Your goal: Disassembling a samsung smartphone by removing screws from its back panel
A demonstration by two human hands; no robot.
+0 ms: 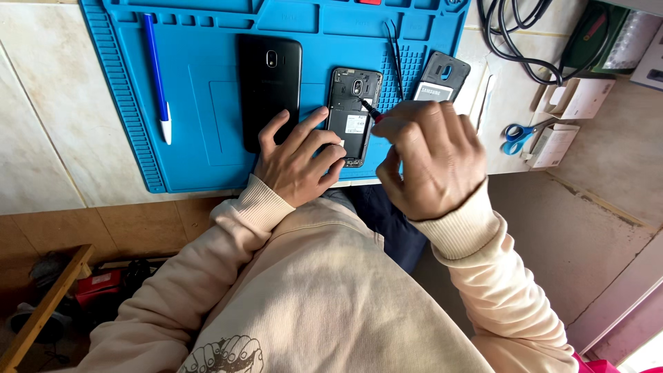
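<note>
A black phone with its back cover off (354,110) lies on a blue work mat (200,131). My left hand (298,160) rests flat on the mat, fingertips pressing the phone's lower left edge. My right hand (428,155) grips a small red-and-black screwdriver (371,112), its tip touching the phone's upper right side near the camera. A second black phone (270,83) lies face down just left of the open one.
Black tweezers (395,55) and a removed back cover with a battery (442,76) lie right of the phone. A blue-and-white pen (157,76) sits at the mat's left. Blue scissors (516,135), white boxes (573,100) and black cables (514,34) occupy the counter's right.
</note>
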